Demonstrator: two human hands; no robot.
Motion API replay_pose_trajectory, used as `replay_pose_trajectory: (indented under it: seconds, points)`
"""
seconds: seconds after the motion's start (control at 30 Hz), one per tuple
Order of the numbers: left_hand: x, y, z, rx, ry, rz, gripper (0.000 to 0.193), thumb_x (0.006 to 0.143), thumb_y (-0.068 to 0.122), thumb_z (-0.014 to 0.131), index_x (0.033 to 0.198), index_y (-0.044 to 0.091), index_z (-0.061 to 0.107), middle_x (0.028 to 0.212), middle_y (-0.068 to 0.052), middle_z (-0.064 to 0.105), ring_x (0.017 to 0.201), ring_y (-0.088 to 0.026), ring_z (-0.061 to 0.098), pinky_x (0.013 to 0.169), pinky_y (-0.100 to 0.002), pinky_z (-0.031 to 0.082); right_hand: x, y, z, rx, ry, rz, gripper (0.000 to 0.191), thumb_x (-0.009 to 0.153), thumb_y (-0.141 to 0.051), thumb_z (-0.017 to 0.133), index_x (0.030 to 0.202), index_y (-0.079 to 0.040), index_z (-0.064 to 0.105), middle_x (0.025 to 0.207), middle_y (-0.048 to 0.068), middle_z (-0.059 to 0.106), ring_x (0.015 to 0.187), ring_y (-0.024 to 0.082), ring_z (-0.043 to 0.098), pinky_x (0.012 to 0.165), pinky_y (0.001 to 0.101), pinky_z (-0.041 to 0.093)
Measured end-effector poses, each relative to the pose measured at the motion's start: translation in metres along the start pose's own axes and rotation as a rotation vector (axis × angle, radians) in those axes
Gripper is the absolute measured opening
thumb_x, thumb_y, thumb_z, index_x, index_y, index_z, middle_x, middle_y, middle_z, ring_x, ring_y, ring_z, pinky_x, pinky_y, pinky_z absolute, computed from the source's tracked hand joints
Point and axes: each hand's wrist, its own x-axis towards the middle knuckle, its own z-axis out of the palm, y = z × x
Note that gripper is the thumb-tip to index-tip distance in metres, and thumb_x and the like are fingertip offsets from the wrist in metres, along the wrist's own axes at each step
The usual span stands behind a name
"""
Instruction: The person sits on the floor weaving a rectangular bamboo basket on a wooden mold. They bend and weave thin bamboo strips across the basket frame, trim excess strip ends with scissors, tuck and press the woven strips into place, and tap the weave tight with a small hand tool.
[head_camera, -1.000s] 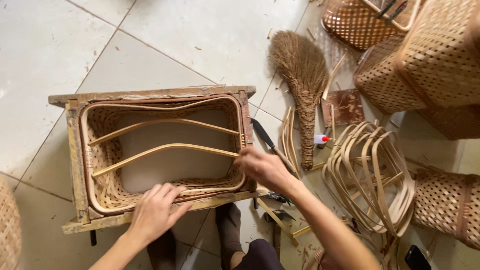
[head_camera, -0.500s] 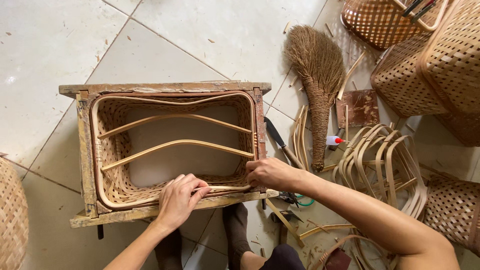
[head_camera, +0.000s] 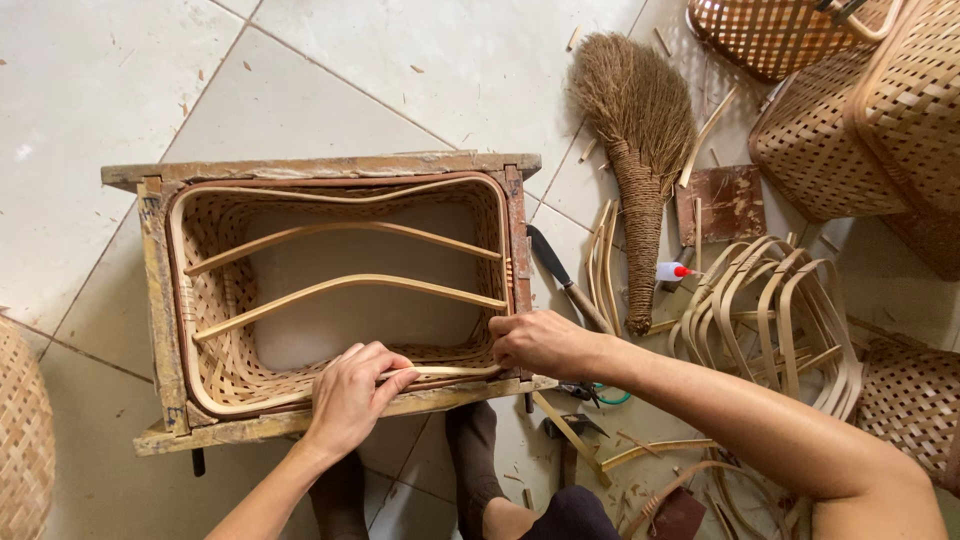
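Both hands have slid closer together along the near rim of the basket since the earlier frame.

Left hand (head_camera: 352, 398) now sits at about 6 o'clock on the wooden frame (head_camera: 150, 300), its grip clamped on the thin bamboo strip (head_camera: 440, 371) that lines the near inner edge of the woven basket (head_camera: 215, 370). Right hand (head_camera: 540, 343) is at about 4 o'clock, at the frame's near right corner, fingers curled shut on the strip's other end where it bends upward. The strip's long axis runs from 9 to 3 o'clock, lying between the two hands, so each holds one end and neither is clearly nearer. Two bowed slats (head_camera: 345, 285) span the basket's open middle. A knife (head_camera: 562, 280), broom (head_camera: 640, 150) and glue bottle (head_camera: 672, 271) lie on the floor (head_camera: 100, 80) at 3 o'clock.
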Motion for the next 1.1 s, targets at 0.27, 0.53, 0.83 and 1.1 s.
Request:
replay_pose_trajectory:
  seconds: [0.27,0.53,0.83,1.1]
  points:
    - [-0.022,-0.014,0.000,0.266,0.066,0.400,0.073,0.061,0.048,0.085,0.119,0.008,0.068,0.100,-0.009,0.069,0.084,-0.025,0.064,0.071,-0.039,0.051,-0.010,0.023,-0.025,0.605,0.332,0.121,0.015,0.099,-0.015,0.060,0.102,-0.012,0.075,0.104,0.005,0.072,0.093,0.018,0.070,0.085,0.0321,0.060]
    - [-0.037,-0.037,0.044,0.232,0.013,0.287,0.074,0.060,0.032,0.095,0.126,0.015,0.067,0.104,-0.002,0.071,0.089,-0.019,0.067,0.079,-0.030,0.057,-0.016,0.162,-0.026,0.220,0.835,0.995,0.026,0.098,-0.026,0.070,0.112,-0.005,0.066,0.113,0.015,0.068,0.102,0.027,0.066,0.087,0.0415,0.055]
    - [-0.065,-0.008,0.053,0.248,0.025,0.338,0.078,0.055,0.031,0.095,0.122,0.009,0.063,0.107,-0.009,0.059,0.099,-0.026,0.060,0.085,-0.040,0.053,0.019,0.174,-0.008,0.067,0.956,1.065,0.027,0.082,-0.024,0.072,0.103,-0.009,0.065,0.105,0.012,0.066,0.097,0.030,0.064,0.088,0.0475,0.050]
    - [-0.060,-0.007,0.041,0.293,0.026,0.469,0.071,0.060,0.030,0.091,0.120,0.004,0.064,0.098,-0.006,0.057,0.094,-0.024,0.059,0.087,-0.038,0.050,-0.017,0.075,-0.101,0.463,1.102,0.495,0.034,0.116,-0.033,0.039,0.131,-0.004,0.049,0.071,0.003,0.043,0.053,0.013,0.039,0.042,0.0278,0.032]
